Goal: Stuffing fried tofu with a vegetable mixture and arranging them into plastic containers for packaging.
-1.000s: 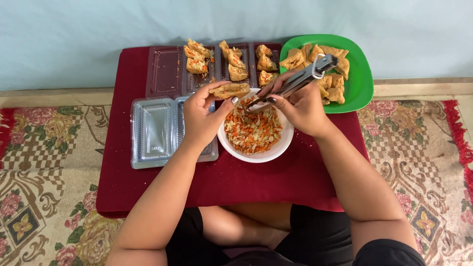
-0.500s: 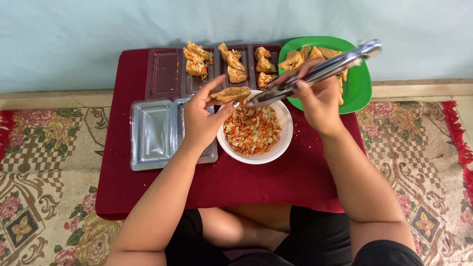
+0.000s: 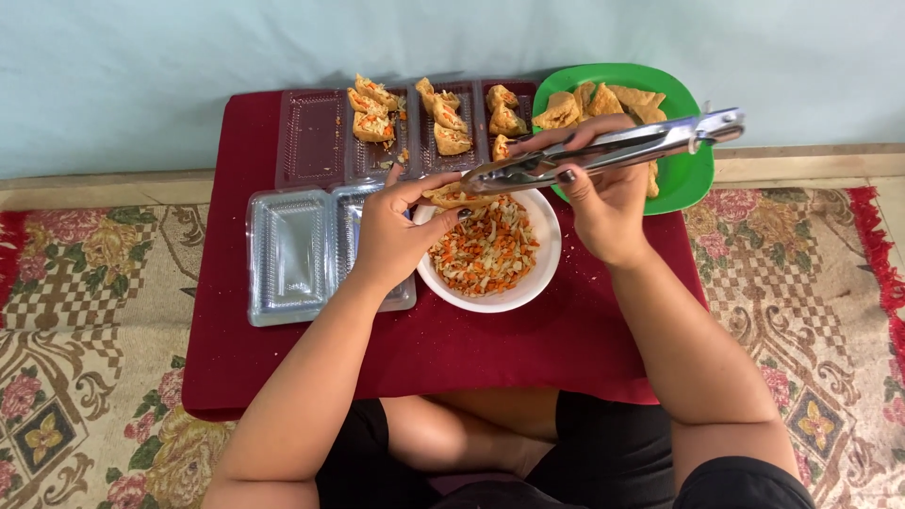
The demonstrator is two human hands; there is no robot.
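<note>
Head view: a fried tofu piece [image 3: 451, 196] sits pinched in the left hand [image 3: 396, 234], fingers curled round it, held just above the far-left rim of the white bowl [image 3: 528, 283]. The right hand [image 3: 603, 203] is closed round metal tongs [image 3: 603, 153], which slant from upper right down to the left; their tips meet the tofu piece at its top. Whether the tips carry any filling cannot be told.

The bowl holds shredded cabbage and carrot filling [image 3: 485, 250] and stands near the middle of the red surface [image 3: 452, 344], a little toward the far side. Just left of it, partly under the left wrist, lies a clear plastic lid [image 3: 292, 254] with two compartments, close to the left edge. Beyond that, along the far edge, is a dark tray [image 3: 311, 137] with several compartments: the leftmost has nothing in it, the next ones hold stuffed tofu pieces [image 3: 372, 111], with crumbs scattered around them. At the far right corner a green plate [image 3: 693, 174] overhangs the edge and carries plain fried tofu [image 3: 603, 99], partly hidden by the right hand and tongs.

The surface rests on a patterned floral rug [image 3: 85, 311], against a pale wall [image 3: 189, 57]. The person's crossed legs in black shorts show at the near edge.
</note>
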